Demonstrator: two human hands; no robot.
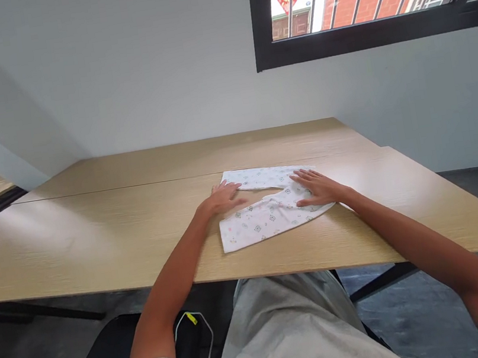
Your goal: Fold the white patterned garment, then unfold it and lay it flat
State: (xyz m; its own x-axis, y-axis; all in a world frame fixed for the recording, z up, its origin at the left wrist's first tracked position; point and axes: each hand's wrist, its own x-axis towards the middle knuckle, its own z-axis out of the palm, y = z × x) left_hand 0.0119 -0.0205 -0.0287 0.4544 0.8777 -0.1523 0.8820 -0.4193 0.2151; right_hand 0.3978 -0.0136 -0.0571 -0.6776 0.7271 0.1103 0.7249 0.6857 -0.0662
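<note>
On the wooden desk point(95, 236), left hand point(223, 199) and right hand point(318, 186) lie open-palmed, pinning patterned baby trousers point(263, 218) flat at twelve o'clock, gripping nothing.

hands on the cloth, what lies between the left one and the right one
In the head view, only the white printed garment lies between the left hand and the right hand, with a wedge of bare wooden table showing in its gap.

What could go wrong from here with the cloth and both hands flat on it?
1. The printed cloth lies close to the table's near edge; a pull toward the body might drag it off.
2. The left hand rests only on the cloth's edge, while the right hand presses fully, so smoothing may skew or bunch it.
</note>
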